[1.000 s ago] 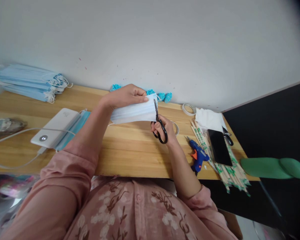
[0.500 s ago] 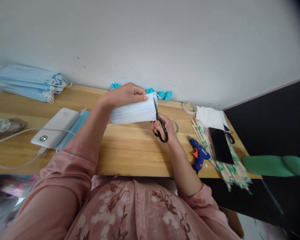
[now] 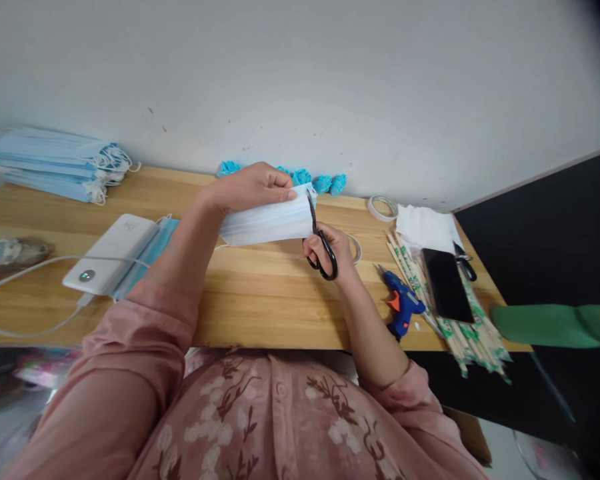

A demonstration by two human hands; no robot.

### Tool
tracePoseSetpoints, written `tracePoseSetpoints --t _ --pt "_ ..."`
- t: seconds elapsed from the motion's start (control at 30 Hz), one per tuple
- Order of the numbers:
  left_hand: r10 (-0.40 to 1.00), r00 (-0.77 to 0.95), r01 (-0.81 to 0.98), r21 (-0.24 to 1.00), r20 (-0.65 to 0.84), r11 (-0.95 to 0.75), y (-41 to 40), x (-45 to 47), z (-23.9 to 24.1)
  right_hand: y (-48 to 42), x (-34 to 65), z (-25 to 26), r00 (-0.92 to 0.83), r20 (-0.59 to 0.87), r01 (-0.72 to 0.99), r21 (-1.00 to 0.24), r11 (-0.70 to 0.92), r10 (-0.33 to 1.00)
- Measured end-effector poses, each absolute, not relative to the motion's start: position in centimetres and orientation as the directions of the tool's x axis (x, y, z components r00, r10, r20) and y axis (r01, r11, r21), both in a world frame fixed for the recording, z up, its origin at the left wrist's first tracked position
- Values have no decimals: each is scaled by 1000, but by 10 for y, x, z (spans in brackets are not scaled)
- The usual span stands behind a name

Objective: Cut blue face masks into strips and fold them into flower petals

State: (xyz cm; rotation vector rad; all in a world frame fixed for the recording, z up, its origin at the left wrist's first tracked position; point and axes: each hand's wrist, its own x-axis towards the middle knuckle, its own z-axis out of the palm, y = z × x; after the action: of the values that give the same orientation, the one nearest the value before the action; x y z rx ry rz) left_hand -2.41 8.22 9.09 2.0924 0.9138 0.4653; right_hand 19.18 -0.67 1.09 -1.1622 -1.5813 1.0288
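Observation:
A pale face mask [image 3: 270,222] is held above the table by my left hand [image 3: 260,185], thumb and fingers pinching its upper edge. Black-handled scissors [image 3: 326,257] are gripped in my right hand [image 3: 334,248], fingers in the loops. Their blades lie along the mask's right end, close to its side edge. Behind my left hand, several crinkled blue pieces [image 3: 301,177] stand in a row by the wall. A tape roll [image 3: 357,250] lies partly hidden behind my right hand.
At the back left lies a stack of blue masks [image 3: 50,160]. A white power bank [image 3: 111,253] with a cable rests on another mask. To the right are a blue glue gun [image 3: 403,303], a phone [image 3: 447,285] on wrapped sticks [image 3: 473,343], another tape roll [image 3: 381,208] and a green object [image 3: 540,325].
The scissors and my right hand have shifted very slightly upward at the mask's right end. My left hand keeps its pinch. The camera view has moved a little.

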Motion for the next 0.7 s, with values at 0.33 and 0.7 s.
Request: tracePoseSetpoints --t 0.33,0.7 --pt "744 668 453 779 25 -434 84 -25 88 -6 191 5 -110 151 229 -958 173 982" --pt "749 662 444 795 20 -414 82 -27 92 -5 197 5 -325 211 227 -929 292 922"
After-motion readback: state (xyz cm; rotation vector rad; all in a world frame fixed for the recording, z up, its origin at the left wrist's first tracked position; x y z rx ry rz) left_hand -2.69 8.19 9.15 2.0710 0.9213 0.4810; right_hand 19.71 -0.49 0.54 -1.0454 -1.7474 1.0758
